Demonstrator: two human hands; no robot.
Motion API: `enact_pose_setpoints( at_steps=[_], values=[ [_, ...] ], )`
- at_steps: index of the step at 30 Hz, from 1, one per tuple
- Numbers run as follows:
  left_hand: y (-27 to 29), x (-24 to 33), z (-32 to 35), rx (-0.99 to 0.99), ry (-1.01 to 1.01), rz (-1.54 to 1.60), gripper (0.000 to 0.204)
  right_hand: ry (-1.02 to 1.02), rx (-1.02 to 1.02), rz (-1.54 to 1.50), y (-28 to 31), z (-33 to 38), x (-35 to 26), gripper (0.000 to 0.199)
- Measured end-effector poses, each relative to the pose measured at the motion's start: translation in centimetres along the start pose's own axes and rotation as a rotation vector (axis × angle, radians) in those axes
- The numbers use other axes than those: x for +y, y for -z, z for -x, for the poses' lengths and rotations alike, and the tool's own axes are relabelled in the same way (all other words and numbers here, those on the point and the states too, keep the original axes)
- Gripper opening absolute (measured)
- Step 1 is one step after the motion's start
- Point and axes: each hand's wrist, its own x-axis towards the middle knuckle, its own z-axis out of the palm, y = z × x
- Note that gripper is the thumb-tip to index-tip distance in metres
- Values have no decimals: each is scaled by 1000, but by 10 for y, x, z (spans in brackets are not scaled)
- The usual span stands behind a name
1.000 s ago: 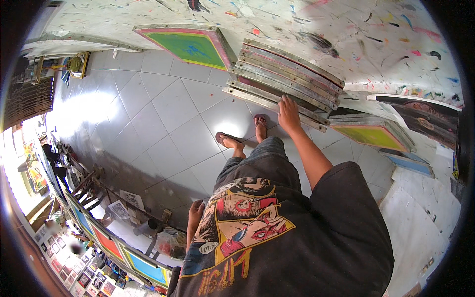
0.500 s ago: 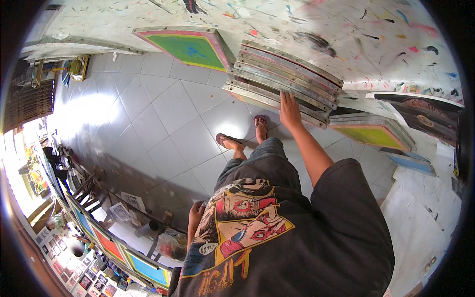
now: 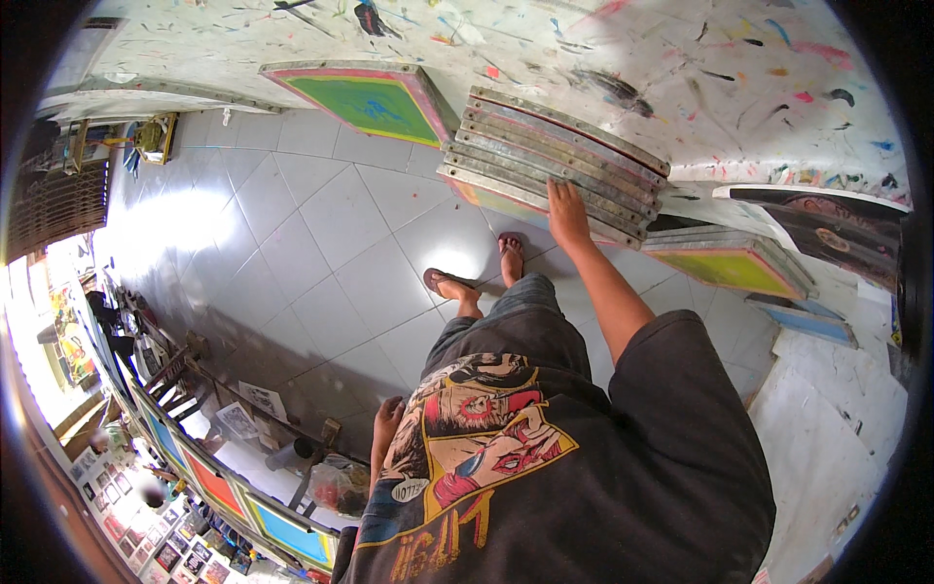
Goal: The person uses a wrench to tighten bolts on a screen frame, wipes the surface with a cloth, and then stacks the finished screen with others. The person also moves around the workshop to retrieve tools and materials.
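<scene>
Several screen-printing frames [image 3: 545,161] with metal edges lean side by side against the paint-marked wall. My right hand [image 3: 567,214] reaches over the top edge of the nearest ones, its fingers hooked across the front frame; the thumb is hidden. The frames stand pressed close together. Down at my side hangs my left hand [image 3: 388,423], slack, its fingers loosely bent and nothing visible in it. A frame with a green mesh and a blue mark [image 3: 375,102] leans at the left of the row. To its right stand frames with a yellow-green mesh [image 3: 725,268].
Grey tiles [image 3: 321,219] cover the floor around my feet in flip-flops [image 3: 450,282]. A dark printed panel [image 3: 837,229] leans at the right wall. A rack with coloured frames [image 3: 292,533] and a clear plastic bag [image 3: 339,485] stand at lower left. A blue-meshed frame [image 3: 803,319] rests low at right.
The front frames have tipped back toward the wall under my right hand, and the gap behind them has closed. My left hand has stayed at my side.
</scene>
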Motion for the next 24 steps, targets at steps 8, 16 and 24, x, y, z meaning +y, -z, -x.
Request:
enact_pose_setpoints(
  at_steps=[8, 16, 24],
  values=[
    [-14, -9, -2, 66, 113, 144, 31, 32, 12, -23, -3, 2, 2, 53],
    [-25, 6, 7, 105, 4, 95, 32, -4, -80, -69, 24, -3, 4, 67],
    [-25, -1, 4, 126, -7, 23, 34, -70, -109, -44, 44, -23, 10, 87]
  ],
)
